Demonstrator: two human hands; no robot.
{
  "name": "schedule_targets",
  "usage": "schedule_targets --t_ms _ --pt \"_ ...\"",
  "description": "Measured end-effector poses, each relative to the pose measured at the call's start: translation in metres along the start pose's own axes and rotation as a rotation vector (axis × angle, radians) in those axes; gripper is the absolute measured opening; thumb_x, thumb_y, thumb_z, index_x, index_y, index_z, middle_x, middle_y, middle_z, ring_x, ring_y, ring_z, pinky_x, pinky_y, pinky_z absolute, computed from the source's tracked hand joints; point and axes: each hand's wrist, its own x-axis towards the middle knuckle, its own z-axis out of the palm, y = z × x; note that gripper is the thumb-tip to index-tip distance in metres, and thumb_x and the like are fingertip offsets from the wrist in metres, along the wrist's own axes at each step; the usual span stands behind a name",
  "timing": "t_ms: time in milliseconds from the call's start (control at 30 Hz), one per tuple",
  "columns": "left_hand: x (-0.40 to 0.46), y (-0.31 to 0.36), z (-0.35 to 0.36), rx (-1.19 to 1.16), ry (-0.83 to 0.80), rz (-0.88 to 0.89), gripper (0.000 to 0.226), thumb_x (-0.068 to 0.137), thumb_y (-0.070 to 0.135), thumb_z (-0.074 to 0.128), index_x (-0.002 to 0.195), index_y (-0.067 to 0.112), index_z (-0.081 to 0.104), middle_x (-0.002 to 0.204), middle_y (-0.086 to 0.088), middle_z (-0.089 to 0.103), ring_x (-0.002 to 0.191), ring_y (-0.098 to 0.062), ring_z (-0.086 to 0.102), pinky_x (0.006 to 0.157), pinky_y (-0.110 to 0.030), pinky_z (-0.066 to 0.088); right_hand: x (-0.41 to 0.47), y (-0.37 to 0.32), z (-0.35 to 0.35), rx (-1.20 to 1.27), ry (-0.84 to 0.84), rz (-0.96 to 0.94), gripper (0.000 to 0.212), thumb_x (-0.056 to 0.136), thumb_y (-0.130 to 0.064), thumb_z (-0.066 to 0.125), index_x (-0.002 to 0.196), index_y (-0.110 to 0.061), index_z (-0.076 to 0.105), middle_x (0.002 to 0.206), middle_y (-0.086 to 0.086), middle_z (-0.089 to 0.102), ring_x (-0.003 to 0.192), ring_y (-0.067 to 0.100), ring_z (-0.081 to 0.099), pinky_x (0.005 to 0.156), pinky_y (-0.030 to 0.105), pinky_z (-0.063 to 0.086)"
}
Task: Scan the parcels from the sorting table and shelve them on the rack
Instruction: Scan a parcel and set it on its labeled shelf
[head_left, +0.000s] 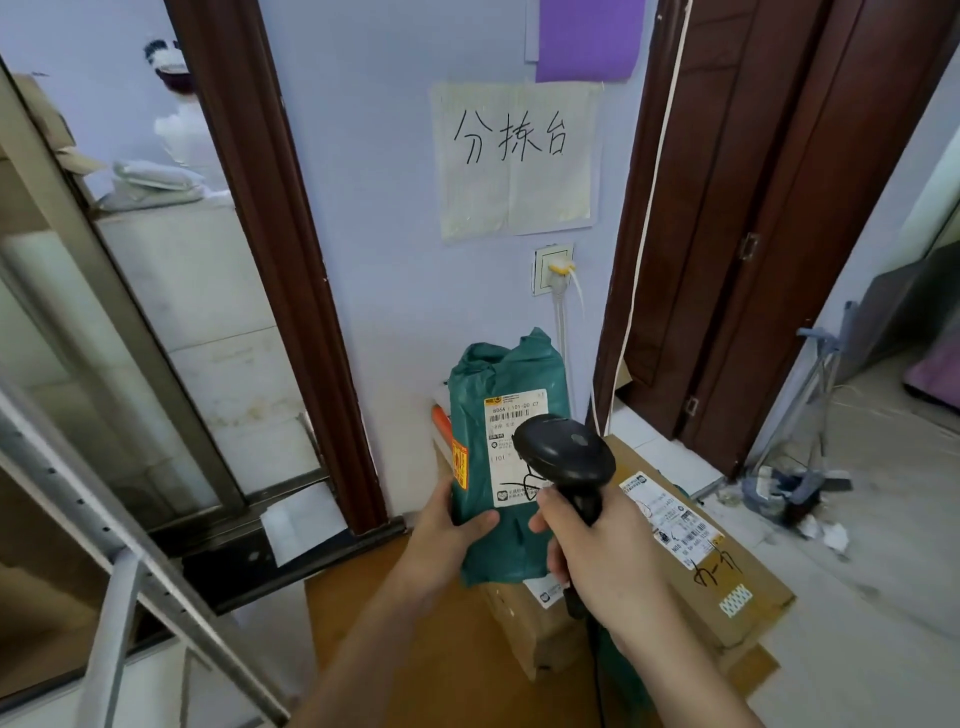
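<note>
My left hand (447, 530) grips the lower left edge of a green plastic-wrapped parcel (498, 374) and holds it upright, its white shipping label (511, 447) facing me. My right hand (597, 551) grips the handle of a black barcode scanner (563, 452), whose head sits right in front of the label's right side. Below and to the right a flat brown cardboard parcel (727, 587) with its own label lies on the sorting table (395, 623). A smaller brown box (524, 623) lies under the green parcel.
A grey metal rack frame (119, 551) stands at the left. On the wall hangs a paper sign (517, 158) above a socket with a plug (556, 270). Dark wooden door frames flank the wall. Clutter lies on the floor at right (789, 488).
</note>
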Motion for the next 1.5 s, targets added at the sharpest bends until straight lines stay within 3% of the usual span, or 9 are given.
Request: schedule_targets --t_ms 133,333,533,667,767,933,1167,1300,1500 --pt "-0.006 -0.008 -0.006 -0.010 -0.023 -0.021 0.048 0.093 0.003 0.074 0.135 0.015 0.054 0.128 -0.005 0.074 0.112 -0.021 0.075 0.086 -0.033 0.063 -0.014 -0.003 0.007 -0.022 0.013 -0.012 0.017 0.096 -0.023 0.062 0.085 -0.009 0.063 0.061 -0.001 0.068 0.042 0.011 0.057 0.044 0.021 0.046" --pt "-0.020 -0.031 -0.011 -0.016 0.004 -0.070 0.054 0.093 0.007 0.077 0.140 0.020 0.054 0.133 -0.001 0.072 0.113 -0.016 0.075 0.087 -0.032 0.063 -0.039 0.005 0.014 -0.108 -0.030 0.021 0.026 0.097 -0.027 0.060 0.085 -0.004 0.066 0.049 -0.008 0.062 0.040 0.006 0.056 0.044 0.013 0.044" --pt "-0.056 -0.038 -0.016 -0.145 0.082 -0.045 0.061 0.086 0.019 0.078 0.142 0.017 0.054 0.132 -0.004 0.074 0.114 -0.025 0.075 0.087 -0.037 0.064 -0.067 0.009 0.009 -0.088 -0.076 0.033 0.018 0.096 -0.024 0.062 0.085 -0.009 0.062 0.061 0.004 0.068 0.043 0.014 0.058 0.046 0.024 0.048" --pt "-0.093 -0.038 -0.010 -0.231 0.212 -0.042 0.035 0.102 0.016 0.065 0.135 0.020 0.056 0.130 -0.007 0.074 0.104 -0.019 0.078 0.076 -0.030 0.064 -0.090 0.015 -0.001 -0.072 -0.188 0.024 0.011 0.096 -0.024 0.062 0.091 -0.015 0.059 0.074 0.006 0.071 0.044 0.013 0.057 0.046 0.022 0.047" --pt "-0.131 -0.043 0.000 -0.278 0.309 -0.054 0.024 0.109 0.024 0.054 0.132 0.030 0.060 0.123 -0.001 0.078 0.105 -0.020 0.078 0.079 -0.037 0.065 -0.113 0.022 -0.015 -0.127 -0.327 -0.025 0.014 0.097 -0.025 0.061 0.088 -0.015 0.057 0.066 0.004 0.065 0.044 0.011 0.056 0.047 0.021 0.047" --pt "-0.213 -0.074 0.027 -0.227 0.499 -0.076 0.031 0.108 0.042 0.052 0.135 0.028 0.061 0.122 -0.003 0.078 0.109 -0.024 0.077 0.099 -0.048 0.061 -0.163 0.045 -0.044 -0.155 -0.539 -0.064 0.015 0.096 -0.024 0.063 0.085 -0.015 0.058 0.053 0.001 0.059 0.043 0.012 0.056 0.049 0.025 0.048" --pt "-0.336 -0.115 0.049 -0.247 0.679 -0.047 0.037 0.106 0.027 0.062 0.135 0.005 0.061 0.116 -0.018 0.078 0.106 -0.036 0.077 0.086 -0.045 0.065 -0.242 0.066 -0.059 -0.143 -0.768 -0.047 0.018 0.096 -0.024 0.065 0.082 -0.014 0.058 0.050 0.000 0.057 0.042 0.012 0.054 0.048 0.025 0.046" --pt "-0.400 -0.119 0.039 -0.249 0.812 -0.008 0.037 0.100 0.024 0.069 0.131 0.003 0.062 0.111 -0.018 0.079 0.100 -0.036 0.078 0.083 -0.044 0.065 -0.278 0.058 -0.044 -0.107 -0.889 -0.087 0.016 0.096 -0.022 0.064 0.086 -0.011 0.058 0.051 0.000 0.056 0.040 0.010 0.051 0.044 0.021 0.043" --pt "-0.501 -0.118 0.003 -0.306 1.067 0.079 0.046 0.095 0.027 0.076 0.132 0.006 0.059 0.114 -0.016 0.079 0.102 -0.036 0.078 0.090 -0.050 0.063 -0.339 0.031 0.001 -0.081 -1.077 -0.138 0.014 0.096 -0.018 0.063 0.090 -0.006 0.058 0.055 0.007 0.055 0.042 0.017 0.050 0.043 0.024 0.043"
